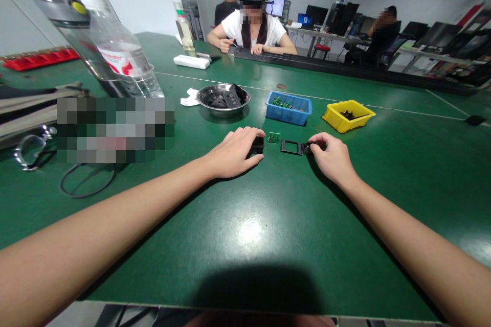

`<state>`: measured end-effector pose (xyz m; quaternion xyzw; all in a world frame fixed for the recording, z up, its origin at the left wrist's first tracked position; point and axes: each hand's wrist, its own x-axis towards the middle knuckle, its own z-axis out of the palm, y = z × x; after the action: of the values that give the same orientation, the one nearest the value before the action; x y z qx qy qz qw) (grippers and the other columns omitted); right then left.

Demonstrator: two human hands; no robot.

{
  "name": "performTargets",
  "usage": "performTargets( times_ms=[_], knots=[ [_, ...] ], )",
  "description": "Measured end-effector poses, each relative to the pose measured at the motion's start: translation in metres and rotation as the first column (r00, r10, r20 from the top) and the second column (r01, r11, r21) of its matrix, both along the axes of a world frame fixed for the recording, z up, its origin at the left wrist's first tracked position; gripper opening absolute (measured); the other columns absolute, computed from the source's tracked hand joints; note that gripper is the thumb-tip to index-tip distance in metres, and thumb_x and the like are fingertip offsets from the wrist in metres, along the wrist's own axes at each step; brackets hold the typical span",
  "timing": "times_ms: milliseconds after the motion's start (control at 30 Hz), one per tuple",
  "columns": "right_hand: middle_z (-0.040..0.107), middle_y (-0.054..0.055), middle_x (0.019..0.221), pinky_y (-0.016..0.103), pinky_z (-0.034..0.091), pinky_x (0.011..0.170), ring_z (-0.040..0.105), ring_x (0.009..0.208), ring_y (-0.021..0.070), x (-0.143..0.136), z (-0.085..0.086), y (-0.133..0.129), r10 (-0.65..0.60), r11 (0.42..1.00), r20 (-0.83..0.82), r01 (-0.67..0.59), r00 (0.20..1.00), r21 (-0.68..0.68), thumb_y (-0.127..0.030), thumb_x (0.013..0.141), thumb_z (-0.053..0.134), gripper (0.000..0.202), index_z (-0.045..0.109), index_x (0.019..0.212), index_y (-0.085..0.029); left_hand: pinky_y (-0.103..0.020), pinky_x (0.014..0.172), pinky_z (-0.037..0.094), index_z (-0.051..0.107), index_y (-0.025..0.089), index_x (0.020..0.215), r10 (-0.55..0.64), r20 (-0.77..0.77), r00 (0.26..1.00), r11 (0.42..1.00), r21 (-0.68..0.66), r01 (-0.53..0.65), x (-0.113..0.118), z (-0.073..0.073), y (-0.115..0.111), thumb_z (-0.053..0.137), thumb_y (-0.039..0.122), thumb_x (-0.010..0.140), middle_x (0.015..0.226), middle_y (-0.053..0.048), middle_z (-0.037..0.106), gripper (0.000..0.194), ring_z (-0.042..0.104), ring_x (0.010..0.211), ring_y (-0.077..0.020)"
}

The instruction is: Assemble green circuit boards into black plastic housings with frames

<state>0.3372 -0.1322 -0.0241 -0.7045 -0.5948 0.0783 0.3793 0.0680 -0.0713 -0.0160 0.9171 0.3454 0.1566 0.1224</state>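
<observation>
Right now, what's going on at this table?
Someone's left hand is around a black block; the right hand pinches a small black part. Between them lie a green circuit board and a black frame. Beyond stand a metal bowl of black pieces, a blue bin of green boards and a yellow bin of dark parts.

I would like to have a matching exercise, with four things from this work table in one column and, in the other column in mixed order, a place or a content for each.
1. Metal bowl
2. Blue bin
3. Yellow bin
4. Loose circuit board

A. Is the rightmost of the three containers
B. Holds several green circuit boards
C. Lies on the green table, between the left hand and the black frame
D. Is the leftmost of the three containers, with black parts inside

Right pairs: 1-D, 2-B, 3-A, 4-C
</observation>
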Motion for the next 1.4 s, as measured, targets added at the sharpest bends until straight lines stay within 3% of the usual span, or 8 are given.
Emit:
performTargets(
  times_ms=[167,300,433,633,733,1033,1233,1400],
  knots=[
    [0.076,0.006,0.086,0.040,0.052,0.083,0.066,0.079,0.0237,0.003,-0.004,0.002,0.021,0.999,0.009,-0.021,1.000,0.028,-0.024,0.074,0.054,0.020,0.070,0.085,-0.021,-0.049,0.104,0.041,0.049,0.021,0.136,-0.013,-0.025,1.000,1.000,0.010,0.014,0.001,0.001,-0.001,0.050,0.042,0.095,0.130,-0.013,0.058,0.046,0.054,0.117,-0.0312],
    [0.076,0.010,0.094,0.045,0.051,0.087,0.066,0.089,0.0278,0.002,-0.004,0.000,0.076,0.992,0.119,-0.087,0.990,0.090,-0.019,0.075,0.052,0.022,0.070,0.089,-0.020,-0.050,0.104,0.041,0.045,0.021,0.144,-0.024,-0.040,0.999,1.000,0.015,0.025,0.000,0.002,-0.001,0.048,0.043,0.097,0.135,-0.015,0.056,0.052,0.052,0.120,-0.0322],
    [0.075,0.012,0.109,0.046,0.048,0.093,0.065,0.105,0.0307,-0.004,0.002,-0.007,0.257,0.947,0.276,-0.298,0.926,0.118,-0.018,0.084,0.055,0.021,0.071,0.096,-0.020,-0.050,0.104,0.040,0.038,0.024,0.153,-0.039,-0.067,0.997,0.999,0.021,0.041,0.000,0.001,0.000,0.046,0.045,0.100,0.138,-0.015,0.052,0.058,0.050,0.122,-0.0323],
    [0.072,0.013,0.127,0.046,0.041,0.096,0.062,0.120,0.0294,-0.015,0.001,-0.015,0.546,0.818,0.391,-0.572,0.741,-0.057,-0.020,0.094,0.054,0.026,0.071,0.115,-0.020,-0.052,0.105,0.039,0.033,0.030,0.158,-0.040,-0.099,0.994,0.999,0.028,0.043,0.000,0.002,-0.001,0.044,0.046,0.101,0.143,-0.015,0.047,0.059,0.048,0.125,-0.0335],
    [0.074,0.013,0.124,0.045,0.039,0.096,0.064,0.118,0.0279,-0.014,-0.002,-0.015,0.559,0.809,0.401,-0.583,0.726,-0.073,-0.019,0.097,0.052,0.025,0.073,0.111,-0.018,-0.053,0.106,0.038,0.037,0.032,0.156,-0.048,-0.112,0.993,0.998,0.026,0.051,0.000,0.002,-0.001,0.044,0.046,0.102,0.143,-0.014,0.047,0.056,0.048,0.126,-0.0336],
    [0.079,0.011,0.109,0.042,0.041,0.089,0.069,0.106,0.0270,-0.010,-0.004,-0.010,0.418,0.894,0.392,-0.447,0.820,-0.017,-0.017,0.096,0.051,0.025,0.075,0.096,-0.018,-0.054,0.109,0.037,0.055,0.031,0.139,-0.135,-0.103,0.985,0.991,-0.001,0.136,0.000,0.003,-0.001,0.046,0.046,0.101,0.147,-0.013,0.045,0.041,0.046,0.131,-0.0331],
    [0.080,0.011,0.105,0.040,0.047,0.089,0.071,0.102,0.0259,-0.010,0.001,-0.010,0.467,0.873,0.355,-0.486,0.810,-0.038,-0.020,0.097,0.052,0.026,0.078,0.092,-0.019,-0.053,0.110,0.037,0.056,0.031,0.135,-0.151,-0.072,0.986,0.988,0.002,0.151,-0.001,0.001,0.000,0.047,0.046,0.101,0.145,-0.012,0.048,0.039,0.046,0.132,-0.0318],
    [0.079,0.011,0.107,0.041,0.050,0.090,0.072,0.102,0.0258,-0.008,0.000,-0.009,0.503,0.849,0.357,-0.526,0.787,-0.036,-0.012,0.091,0.054,0.026,0.078,0.094,-0.019,-0.053,0.109,0.037,0.055,0.029,0.136,-0.148,-0.082,0.986,0.989,-0.005,0.148,0.000,0.002,0.000,0.047,0.047,0.101,0.143,-0.013,0.048,0.040,0.048,0.131,-0.0319]
  ],
)
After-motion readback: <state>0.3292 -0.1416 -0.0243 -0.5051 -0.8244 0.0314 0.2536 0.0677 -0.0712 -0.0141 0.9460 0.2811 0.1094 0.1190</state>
